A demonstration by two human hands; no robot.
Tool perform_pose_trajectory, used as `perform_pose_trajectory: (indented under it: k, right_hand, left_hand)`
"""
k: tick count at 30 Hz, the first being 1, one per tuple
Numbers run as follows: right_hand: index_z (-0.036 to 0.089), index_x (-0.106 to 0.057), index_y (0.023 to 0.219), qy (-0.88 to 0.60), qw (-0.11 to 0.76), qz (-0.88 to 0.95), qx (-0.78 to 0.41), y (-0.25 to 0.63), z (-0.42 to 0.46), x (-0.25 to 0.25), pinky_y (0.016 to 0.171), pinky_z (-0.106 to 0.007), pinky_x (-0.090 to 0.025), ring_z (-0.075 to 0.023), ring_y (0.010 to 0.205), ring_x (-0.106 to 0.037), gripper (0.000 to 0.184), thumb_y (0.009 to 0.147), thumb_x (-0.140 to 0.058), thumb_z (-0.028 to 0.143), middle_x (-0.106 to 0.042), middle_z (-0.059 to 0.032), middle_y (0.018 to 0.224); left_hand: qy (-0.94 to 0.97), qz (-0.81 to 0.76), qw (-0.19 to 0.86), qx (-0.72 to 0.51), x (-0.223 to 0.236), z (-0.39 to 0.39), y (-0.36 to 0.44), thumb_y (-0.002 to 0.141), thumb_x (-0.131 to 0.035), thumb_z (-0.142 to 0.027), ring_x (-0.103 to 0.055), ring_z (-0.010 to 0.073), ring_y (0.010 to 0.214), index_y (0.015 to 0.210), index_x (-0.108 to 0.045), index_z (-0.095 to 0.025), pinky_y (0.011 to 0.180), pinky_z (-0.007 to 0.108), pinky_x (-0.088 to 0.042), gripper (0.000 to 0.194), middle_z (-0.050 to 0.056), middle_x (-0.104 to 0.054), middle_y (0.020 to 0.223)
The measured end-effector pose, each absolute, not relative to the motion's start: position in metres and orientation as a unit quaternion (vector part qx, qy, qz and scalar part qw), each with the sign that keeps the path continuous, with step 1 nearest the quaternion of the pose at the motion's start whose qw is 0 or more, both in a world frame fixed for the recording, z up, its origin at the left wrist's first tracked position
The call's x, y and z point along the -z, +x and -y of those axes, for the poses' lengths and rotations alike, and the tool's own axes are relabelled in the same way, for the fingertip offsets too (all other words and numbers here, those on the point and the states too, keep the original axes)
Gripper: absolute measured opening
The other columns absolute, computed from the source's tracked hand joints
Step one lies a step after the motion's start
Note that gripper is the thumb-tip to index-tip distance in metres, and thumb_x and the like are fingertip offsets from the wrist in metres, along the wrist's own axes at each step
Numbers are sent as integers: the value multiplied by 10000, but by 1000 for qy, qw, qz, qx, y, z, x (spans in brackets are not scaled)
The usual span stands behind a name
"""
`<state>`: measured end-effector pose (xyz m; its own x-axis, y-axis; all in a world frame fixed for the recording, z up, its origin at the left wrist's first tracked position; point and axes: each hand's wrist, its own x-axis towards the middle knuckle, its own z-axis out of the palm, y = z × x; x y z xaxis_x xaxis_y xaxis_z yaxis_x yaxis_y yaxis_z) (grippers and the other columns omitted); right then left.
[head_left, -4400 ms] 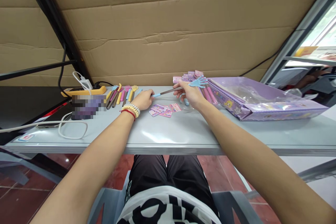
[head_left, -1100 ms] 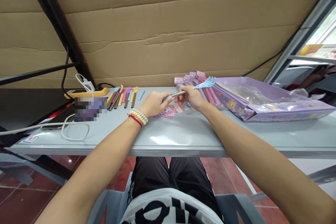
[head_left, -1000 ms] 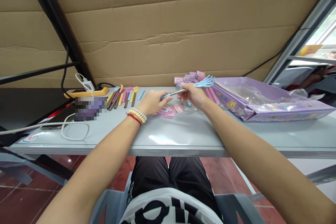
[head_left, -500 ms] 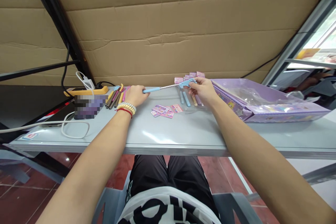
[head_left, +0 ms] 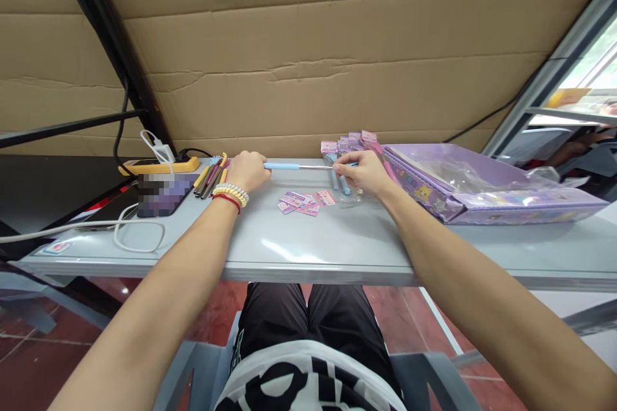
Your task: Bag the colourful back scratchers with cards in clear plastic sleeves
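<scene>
A blue telescopic back scratcher [head_left: 296, 166] with a thin metal rod is stretched out level above the grey table [head_left: 337, 244]. My left hand [head_left: 248, 171] is closed round its blue handle end. My right hand [head_left: 366, 171] pinches the other end, and its claw head is hidden behind the fingers. A row of several more scratchers [head_left: 212, 176] in yellow, pink and brown lies just left of my left hand. Small pink and purple cards [head_left: 303, 201] lie on the table between my hands.
A purple box [head_left: 486, 189] with clear plastic wrap lies at the right. Packaged pink items [head_left: 349, 140] stand behind my right hand. A yellow power strip [head_left: 157, 166], a phone [head_left: 161, 194] and a white cable [head_left: 116, 231] sit at the left. Cardboard forms the back wall.
The scratcher went from short, held close between both hands, to pulled out long. My left hand moved left toward the row of scratchers; my right hand now covers the claw head.
</scene>
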<state>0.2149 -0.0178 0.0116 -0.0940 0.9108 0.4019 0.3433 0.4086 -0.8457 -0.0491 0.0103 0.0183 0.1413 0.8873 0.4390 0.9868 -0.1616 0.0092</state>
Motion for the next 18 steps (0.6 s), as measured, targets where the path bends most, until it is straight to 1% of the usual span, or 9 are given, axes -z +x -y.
perform_pose_trajectory:
  k: [6, 14, 18]
  right_hand:
    - [120, -631, 654, -439, 540, 657, -290, 206, 16, -8, 370, -223, -243, -57, 370, -364, 246, 592, -694, 350, -575, -20, 545]
    - [129, -619, 630, -403, 578, 638, -309, 201, 19, -9, 352, -216, -235, -51, 362, -353, 228, 582, -704, 335, -557, -11, 515]
    - [132, -617, 619, -395, 597, 623, -316, 198, 22, -12, 346, -218, -235, -51, 359, -351, 227, 567, -717, 329, -559, -12, 510]
  left_hand:
    - [-740, 621, 158, 202, -30, 3, -36, 693, -501, -226, -619, 292, 767, 797, -735, -184, 639, 359, -424, 259, 133, -684, 745]
    - [-735, 626, 159, 205, -35, 17, -22, 700, -512, -225, -613, 304, 820, 825, -723, -154, 679, 367, -416, 254, 145, -684, 786]
    - [-733, 628, 157, 212, -35, 19, -19, 711, -516, -230, -610, 306, 812, 830, -715, -149, 680, 366, -411, 246, 145, -678, 782]
